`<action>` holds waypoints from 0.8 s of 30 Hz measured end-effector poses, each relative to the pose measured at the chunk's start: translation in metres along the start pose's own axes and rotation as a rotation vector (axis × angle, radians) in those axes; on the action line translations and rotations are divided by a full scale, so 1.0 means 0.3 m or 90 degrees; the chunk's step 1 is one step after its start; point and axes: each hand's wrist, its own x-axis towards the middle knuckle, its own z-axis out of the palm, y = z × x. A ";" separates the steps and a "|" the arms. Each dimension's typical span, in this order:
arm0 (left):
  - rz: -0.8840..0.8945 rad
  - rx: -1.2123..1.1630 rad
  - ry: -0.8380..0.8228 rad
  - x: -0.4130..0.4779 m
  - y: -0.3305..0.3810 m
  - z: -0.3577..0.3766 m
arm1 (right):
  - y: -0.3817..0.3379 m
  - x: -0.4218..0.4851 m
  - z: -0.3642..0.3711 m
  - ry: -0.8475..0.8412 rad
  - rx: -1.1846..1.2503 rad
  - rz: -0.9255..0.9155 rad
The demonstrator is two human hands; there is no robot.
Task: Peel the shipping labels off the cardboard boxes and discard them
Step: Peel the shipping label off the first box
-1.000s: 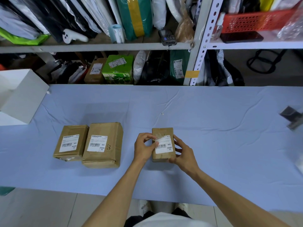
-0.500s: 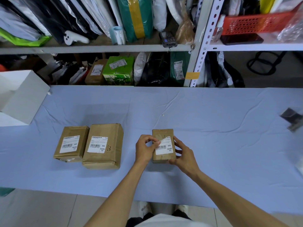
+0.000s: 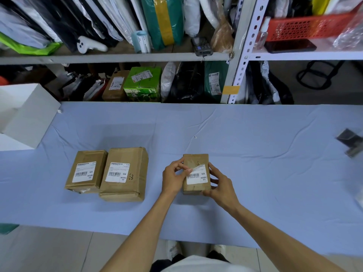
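A small cardboard box (image 3: 195, 160) stands on the blue table cloth (image 3: 255, 154) in front of me. Its white shipping label (image 3: 197, 176) is lifted along the upper edge. My left hand (image 3: 173, 177) pinches the label's top left corner. My right hand (image 3: 221, 185) grips the box's right side and lower corner. Two more cardboard boxes lie to the left, a small one (image 3: 86, 171) and a larger one (image 3: 124, 173), each with a white label flat on top.
An open white box (image 3: 25, 114) stands at the table's left end. A dark object (image 3: 350, 139) lies at the right edge. Behind the table, metal shelves (image 3: 235, 55) hold parcels, bags and a red basket (image 3: 306, 26).
My left hand has peeled the label's upper edge further down the small box. The right hand keeps its grip on the box.
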 end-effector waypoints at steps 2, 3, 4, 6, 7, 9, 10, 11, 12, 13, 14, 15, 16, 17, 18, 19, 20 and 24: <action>-0.004 -0.004 -0.005 0.000 0.001 -0.001 | 0.000 -0.001 0.000 0.000 0.000 0.001; -0.005 -0.007 -0.006 -0.001 0.000 -0.002 | -0.001 -0.001 0.001 0.000 0.000 0.002; -0.006 -0.008 -0.007 -0.001 0.000 -0.002 | -0.002 -0.001 0.001 0.001 0.001 0.002; -0.008 -0.005 -0.008 -0.002 0.001 -0.004 | -0.003 -0.001 0.003 0.001 0.002 0.001; -0.011 -0.004 -0.009 -0.002 0.000 -0.004 | -0.004 -0.002 0.003 0.000 0.001 0.002; -0.014 -0.008 -0.011 -0.003 0.001 -0.003 | -0.005 -0.003 0.003 0.001 0.002 0.003; -0.015 -0.009 -0.013 -0.004 0.005 -0.002 | -0.005 -0.004 0.002 0.001 0.003 0.003; -0.017 -0.009 -0.014 -0.004 0.008 -0.002 | -0.006 -0.003 0.001 0.001 0.003 0.001; -0.016 -0.007 -0.015 -0.005 0.011 -0.001 | -0.006 -0.003 0.000 0.001 0.002 0.000; -0.015 -0.007 -0.015 -0.006 0.012 -0.001 | -0.009 -0.002 0.000 0.001 0.002 -0.003; -0.014 -0.008 -0.014 -0.006 0.013 0.000 | -0.010 -0.001 -0.001 0.000 0.001 -0.003; -0.012 -0.009 -0.013 -0.007 0.013 0.001 | -0.011 0.000 0.000 -0.001 0.000 -0.003; -0.012 -0.006 -0.014 -0.008 0.015 0.002 | -0.010 0.000 0.000 -0.001 -0.001 -0.002; -0.014 -0.005 -0.016 -0.009 0.015 0.003 | -0.008 -0.001 0.000 0.000 -0.002 0.001; -0.015 -0.004 -0.018 -0.010 0.014 0.004 | -0.005 -0.002 0.000 0.001 -0.003 0.002; -0.015 -0.003 -0.019 -0.011 0.013 0.005 | -0.002 -0.003 0.000 0.003 -0.004 0.003; -0.013 0.003 -0.020 -0.013 0.012 0.006 | -0.001 -0.005 0.001 0.004 -0.005 0.003; -0.006 0.025 -0.010 -0.019 0.020 0.007 | 0.000 -0.005 0.005 0.003 -0.005 0.003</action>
